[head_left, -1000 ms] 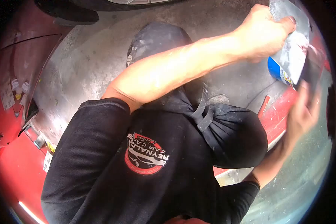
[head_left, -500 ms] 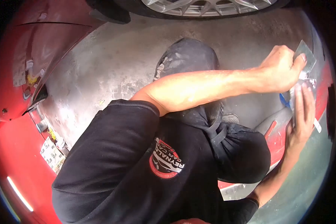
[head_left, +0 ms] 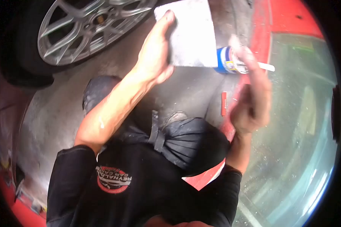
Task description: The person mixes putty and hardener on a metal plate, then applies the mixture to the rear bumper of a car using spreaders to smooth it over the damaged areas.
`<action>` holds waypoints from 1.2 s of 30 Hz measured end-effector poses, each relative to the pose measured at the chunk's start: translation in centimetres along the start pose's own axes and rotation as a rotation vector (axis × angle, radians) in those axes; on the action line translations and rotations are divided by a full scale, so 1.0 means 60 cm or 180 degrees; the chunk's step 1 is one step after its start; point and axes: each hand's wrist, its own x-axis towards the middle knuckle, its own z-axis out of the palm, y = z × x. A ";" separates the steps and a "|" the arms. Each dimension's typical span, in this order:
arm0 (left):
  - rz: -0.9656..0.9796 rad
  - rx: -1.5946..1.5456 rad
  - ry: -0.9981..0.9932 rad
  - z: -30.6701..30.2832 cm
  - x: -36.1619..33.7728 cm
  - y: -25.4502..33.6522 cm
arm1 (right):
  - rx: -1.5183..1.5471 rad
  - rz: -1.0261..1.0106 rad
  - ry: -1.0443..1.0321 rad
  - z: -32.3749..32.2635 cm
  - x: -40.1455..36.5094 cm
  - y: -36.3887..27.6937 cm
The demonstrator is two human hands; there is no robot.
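Note:
My left hand (head_left: 155, 49) grips a flat, pale rectangular board (head_left: 191, 36) by its edge, thumb on top. Its face points up toward me and looks bare and bright. Beside the board's right edge is a blue can (head_left: 224, 60) with a white label band, tilted in this view. My right hand (head_left: 252, 98) is blurred by motion, its fingers reaching up over the open end of the can. A white stick (head_left: 267, 67) juts out to the right from behind those fingers. Just left of the right hand lies a slim red tube-like piece (head_left: 224, 104).
A silver-spoked car wheel (head_left: 98, 22) stands at upper left on the grey floor (head_left: 53, 113). To the right run a red car panel (head_left: 291, 17) and a large pane of glass (head_left: 299, 113). My bent knee in dark trousers (head_left: 193, 143) is below the can.
My hands, close together at the far right before, are now apart. The view has swung right; the board's broad face, the blue can and more of the wheel now show.

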 end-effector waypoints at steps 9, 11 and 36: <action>0.0057 0.0126 -0.0087 0.002 -0.007 -0.003 | -0.0952 0.0480 -0.0546 0.023 -0.026 0.078; 0.0197 0.0159 -0.0223 0.009 -0.012 0.017 | -0.1397 0.0522 -0.1119 0.007 -0.041 0.075; 0.0791 0.0795 0.0575 -0.015 -0.005 -0.044 | -0.0632 0.1135 -0.1316 0.008 -0.046 0.053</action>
